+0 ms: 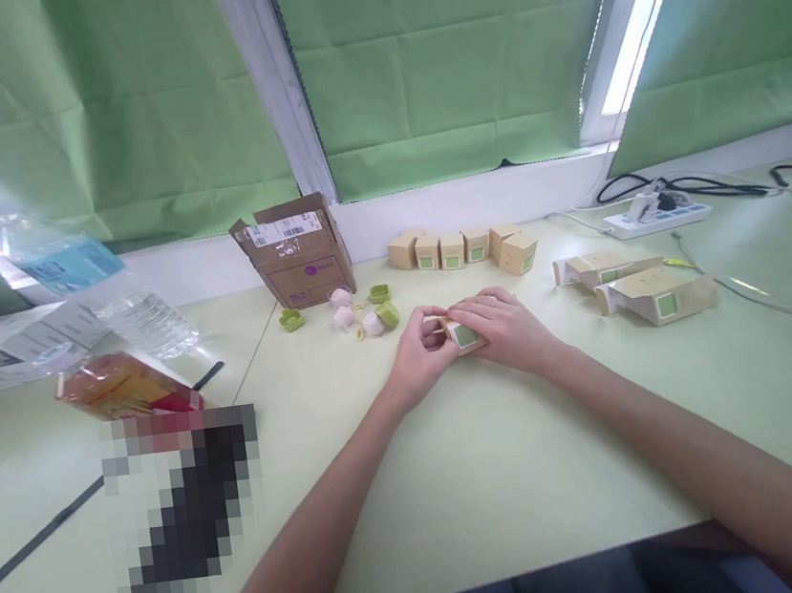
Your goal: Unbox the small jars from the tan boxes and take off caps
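Observation:
Between both hands, low over the pale table, is a small kraft cardboard box (466, 336) with a green window. My left hand (425, 341) is closed around its left side, thumb toward me. My right hand (505, 326) wraps over its top and right side, and its fingers hide much of the box. Several similar boxes (452, 251) stand in a row at the back. Two boxes with raised flaps (685, 295) lie to the right. Left of my hands are small green pieces (388, 314) and pale pink round pieces (343, 317).
A brown carton (305, 264) stands open against the wall. At the left are a clear bottle (129, 300), a drink bottle with amber liquid (129, 385) and a white box (20, 350). A power strip (657, 218) with cables sits at the back right.

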Available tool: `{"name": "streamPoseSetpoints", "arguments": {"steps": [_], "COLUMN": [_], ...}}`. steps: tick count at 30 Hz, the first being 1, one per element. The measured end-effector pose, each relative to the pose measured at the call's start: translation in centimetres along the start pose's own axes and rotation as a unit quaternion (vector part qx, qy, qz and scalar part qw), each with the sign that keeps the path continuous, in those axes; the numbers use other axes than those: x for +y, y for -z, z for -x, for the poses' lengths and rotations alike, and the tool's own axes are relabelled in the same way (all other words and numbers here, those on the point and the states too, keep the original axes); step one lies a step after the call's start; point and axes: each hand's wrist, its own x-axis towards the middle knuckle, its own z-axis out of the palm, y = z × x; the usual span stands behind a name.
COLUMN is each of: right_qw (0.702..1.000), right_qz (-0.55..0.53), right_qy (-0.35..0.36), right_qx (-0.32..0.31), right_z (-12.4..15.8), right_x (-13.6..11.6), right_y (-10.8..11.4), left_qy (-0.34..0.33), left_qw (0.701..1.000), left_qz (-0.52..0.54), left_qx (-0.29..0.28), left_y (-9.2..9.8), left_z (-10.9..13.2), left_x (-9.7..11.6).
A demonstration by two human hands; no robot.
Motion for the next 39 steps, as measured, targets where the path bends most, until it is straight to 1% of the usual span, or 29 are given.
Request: {"name": "streamPoseSetpoints", "arguments": {"steps": [5, 7, 12, 16, 19, 23, 25, 33, 39], "right_qw": [0.999, 0.999, 0.998, 0.998, 0.998, 0.998, 0.998, 0.998, 0.999], "right_qz": [0.018, 0.025, 0.036, 0.041, 0.041, 0.038, 0.036, 0.022, 0.02], "right_qy": [0.008, 0.012, 0.021, 0.017, 0.014, 0.009, 0.009, 0.007, 0.012], "right_qx": [-0.034, -0.042, -0.045, -0.043, -0.043, -0.044, -0.043, -0.051, -0.048], "right_z": [-0.2, -0.2, -0.3, -0.4, -0.4, -0.5, -0.5, -0.5, -0.4], "right_x": [-0.2, -0.2, -0.2, -0.3, -0.3, -0.2, -0.2, 0.1, 0.4], "right_y": [0.1, 0.2, 0.3, 0.5, 0.6, 0.7, 0.8, 1.0, 0.9], "left_qy": [-0.03, -0.037, -0.042, -0.022, -0.008, 0.022, 0.031, 0.018, 0.023], "left_qw": [0.995, 0.992, 0.988, 0.986, 0.988, 0.996, 0.997, 0.996, 0.995], "left_qz": [-0.093, -0.116, -0.147, -0.168, -0.152, -0.063, -0.037, -0.027, -0.021], "left_qx": [0.036, 0.041, 0.03, 0.007, -0.029, -0.057, -0.066, -0.083, -0.094], "left_y": [-0.7, -0.8, -0.4, 0.0, 0.4, 0.6, 0.7, 0.9, 1.0], "left_z": [0.2, 0.1, 0.1, 0.1, 0.1, 0.1, 0.1, 0.1, 0.2], "left_x": [-0.2, -0.3, -0.2, 0.3, 0.7, 1.0, 1.1, 1.0, 1.2]}}
